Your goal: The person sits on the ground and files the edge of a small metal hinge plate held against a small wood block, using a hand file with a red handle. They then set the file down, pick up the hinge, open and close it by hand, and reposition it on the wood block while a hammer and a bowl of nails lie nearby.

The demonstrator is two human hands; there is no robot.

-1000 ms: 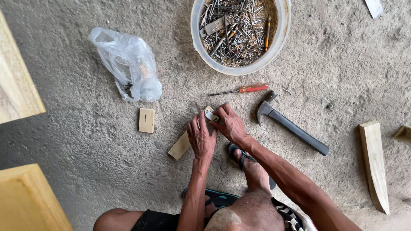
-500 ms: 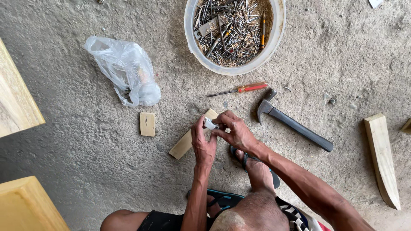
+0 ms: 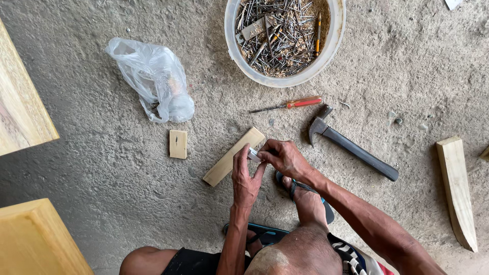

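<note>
L hand (image 3: 245,175) + R hand (image 3: 282,157): fingers pinched shut on small white piece (image 3: 253,154) | over wood strip (image 3: 234,156) | hammer (image 3: 351,146) right | nail tub (image 3: 285,40) far

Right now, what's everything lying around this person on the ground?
Bucket: one, white, top centre, full of nails.
Plastic bag: one, clear, upper left.
Screwdriver: one, red handle, below bucket.
Hammer: one, dark, right of hands.
Wooden strip: one, pale, under the hands.
Small wood block: one, pale, left of strip.
Pointed stake: one, pale, far right.
Wooden boards: two, yellowish, left edge.
Left hand, right hand: together pinching a small white piece.
</note>
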